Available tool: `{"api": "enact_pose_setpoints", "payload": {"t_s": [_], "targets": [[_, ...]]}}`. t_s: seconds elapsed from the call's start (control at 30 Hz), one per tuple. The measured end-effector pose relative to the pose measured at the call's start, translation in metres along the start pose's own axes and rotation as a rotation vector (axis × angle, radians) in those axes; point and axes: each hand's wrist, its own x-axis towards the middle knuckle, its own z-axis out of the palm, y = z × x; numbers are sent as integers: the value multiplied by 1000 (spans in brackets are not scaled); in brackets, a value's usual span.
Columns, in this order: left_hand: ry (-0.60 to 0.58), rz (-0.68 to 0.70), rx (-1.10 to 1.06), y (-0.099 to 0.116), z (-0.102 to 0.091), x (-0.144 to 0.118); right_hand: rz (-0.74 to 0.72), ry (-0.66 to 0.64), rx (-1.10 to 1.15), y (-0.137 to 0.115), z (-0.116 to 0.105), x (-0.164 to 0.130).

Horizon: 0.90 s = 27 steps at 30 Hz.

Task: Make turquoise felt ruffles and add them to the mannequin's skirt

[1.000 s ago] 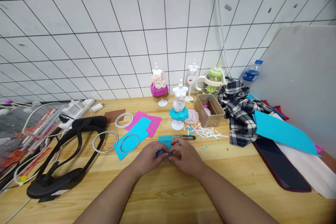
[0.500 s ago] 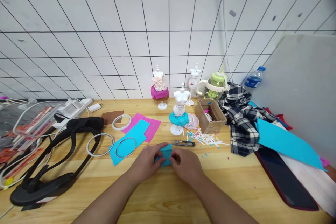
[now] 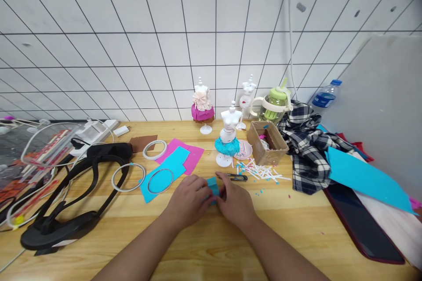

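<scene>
Left hand: my left hand [image 3: 190, 198] lies knuckles-up on the tabletop [image 3: 204, 246], fingers curled in and pinching the near-left side of the teal paper piece [image 3: 213, 186].
Right hand: my right hand [image 3: 234, 199] mirrors it, fingertips closed on the right side of the same piece; both forearms run in from the bottom edge.
Teal paper piece: small, matte, folded thick, mostly hidden between my fingers, resting low on the wood just in front of the snips [image 3: 236, 177].
Tabletop: pale planked wood with a visible grain.
Flat sheets: a teal sheet [image 3: 171, 167] overlaps a pink sheet [image 3: 193, 158], both soft and matte; a thin metal ring [image 3: 160, 180] lies on the teal one, and a second ring [image 3: 128, 177] lies on bare wood to its left.
Tape roll: a white tape roll [image 3: 154, 149] lies flat beside a brown scrap [image 3: 142, 142].
Mannequins: three small white plastic busts on stands; the nearest mannequin [image 3: 228, 138] wears a ruffled teal skirt, the pink-skirted mannequin [image 3: 202, 106] stands behind it, and a bare mannequin [image 3: 246, 96] stands by the wall.
Cardboard box: an open brown cardboard box [image 3: 267, 142] holds small pink and white bits I cannot make out.
Pink dish: a shallow pink dish [image 3: 244, 150] sits just behind the teal skirt, its contents too small to tell.
Paper strips: white paper strips [image 3: 263, 172] lie scattered beside the box.
Green cup: a translucent green cup [image 3: 273, 105] with handles and a straw.
Checked cloth: a crumpled black-and-white checked cloth [image 3: 306, 149].
</scene>
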Motion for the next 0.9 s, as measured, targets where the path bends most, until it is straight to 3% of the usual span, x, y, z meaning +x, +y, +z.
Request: {"api": "enact_pose_setpoints", "payload": {"t_s": [0.1,0.17,0.3,0.4,0.53,0.73,0.9], "targets": [[-148,41,30,4,-6,-2,-5,-6,-9,-1,2,0],[-176,17,51,6,-8,-1,-16,-10,-3,0,3,1],[-169,21,67,6,-9,1,-92,60,28,5,0,0],[-143,29,44,3,-8,1,-263,129,51,9,-7,-2],[-89,-21,-65,-5,-2,-1,-484,58,13,11,-14,-3],[-44,-93,-267,-14,3,-2,-425,8,-40,10,-5,-1],[-44,-135,-299,-15,2,-4,-254,-52,34,8,-8,-4]]}}
